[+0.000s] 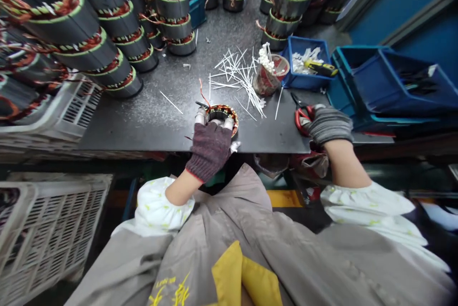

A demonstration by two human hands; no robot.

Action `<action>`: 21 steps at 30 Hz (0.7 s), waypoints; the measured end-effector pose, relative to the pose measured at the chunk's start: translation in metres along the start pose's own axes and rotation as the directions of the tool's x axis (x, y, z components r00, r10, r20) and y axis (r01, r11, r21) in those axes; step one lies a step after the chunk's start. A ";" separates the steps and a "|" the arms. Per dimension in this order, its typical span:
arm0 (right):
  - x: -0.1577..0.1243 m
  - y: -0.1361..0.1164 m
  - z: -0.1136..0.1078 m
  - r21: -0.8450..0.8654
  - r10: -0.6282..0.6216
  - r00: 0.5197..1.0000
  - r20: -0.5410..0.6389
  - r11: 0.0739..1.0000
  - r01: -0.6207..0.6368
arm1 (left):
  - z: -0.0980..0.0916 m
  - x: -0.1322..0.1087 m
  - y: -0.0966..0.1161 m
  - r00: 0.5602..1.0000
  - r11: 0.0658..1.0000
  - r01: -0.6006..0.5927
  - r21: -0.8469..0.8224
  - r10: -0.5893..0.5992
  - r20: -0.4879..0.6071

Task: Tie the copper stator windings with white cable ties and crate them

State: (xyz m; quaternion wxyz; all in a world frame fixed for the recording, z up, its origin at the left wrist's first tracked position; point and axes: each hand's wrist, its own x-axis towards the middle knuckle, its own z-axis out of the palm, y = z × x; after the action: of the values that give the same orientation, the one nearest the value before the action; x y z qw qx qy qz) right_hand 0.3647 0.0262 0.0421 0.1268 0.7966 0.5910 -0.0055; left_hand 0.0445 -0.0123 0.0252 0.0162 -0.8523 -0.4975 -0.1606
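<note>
A small motor stator (224, 114) with copper windings stands near the front edge of the dark workbench (150, 120). My left hand (212, 143), in a dark knitted glove, is wrapped round the stator's near side, fingertips over its rim. My right hand (327, 125), in a grey glove, lies closed on red-handled scissors (301, 116) at the bench's right front. White cable ties (238, 77) are scattered just beyond the stator.
Stacks of wound stators (107, 34) fill the left and back of the bench. A paper cup of white ties (270, 72), a blue tray (307, 63) with a yellow utility knife and larger blue bins (390, 82) are at right. White crates (46, 229) stand at lower left.
</note>
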 end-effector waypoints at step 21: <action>0.079 -0.378 -0.046 0.035 -0.877 0.400 -0.267 0.406 0.913 | -0.048 -0.087 -0.132 0.894 0.779 0.440 0.446 -0.426 -0.138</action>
State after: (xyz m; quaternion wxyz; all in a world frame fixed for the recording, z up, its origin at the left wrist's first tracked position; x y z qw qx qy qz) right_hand 0.0258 0.2118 0.0001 -0.0288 0.3568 0.9328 -0.0423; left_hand -0.1206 -0.0282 0.0279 0.1903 -0.6833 -0.7032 -0.0484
